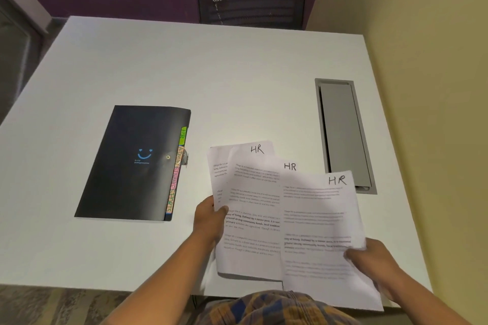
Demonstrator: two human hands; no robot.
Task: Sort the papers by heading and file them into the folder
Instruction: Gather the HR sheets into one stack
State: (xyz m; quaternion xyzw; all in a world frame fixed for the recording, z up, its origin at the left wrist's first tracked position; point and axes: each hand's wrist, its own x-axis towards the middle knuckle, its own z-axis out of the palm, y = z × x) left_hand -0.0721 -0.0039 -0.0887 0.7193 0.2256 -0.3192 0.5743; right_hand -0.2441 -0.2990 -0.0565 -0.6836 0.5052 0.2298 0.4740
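The left hand (210,219) pinches the left edge of a fan of white printed paper sheets (266,206), thumb on top of the page and fingers tucked beneath. The right hand (372,258) grips the lower right edge of the frontmost sheet (322,232), thumb pressed onto the paper. Three of the sheets show a handwritten "HR" heading at the top right corner, stepped from upper left to lower right, and a further sheet peeks out behind them at the left with its heading hidden. The fan is held above the near edge of the white desk (184,68), its lower corner reaching past that edge toward a checked blue-and-yellow shirt (266,309). Left of the papers, apart from them, a closed black expanding folder (132,163) with a small blue smiley on its cover lies flat on the desk; coloured index tabs (178,169) run along its right edge, the green top one reading "HR". To the right of the papers a grey rectangular cable hatch (343,134) is set into the desk, beside a pale yellow wall (427,60).
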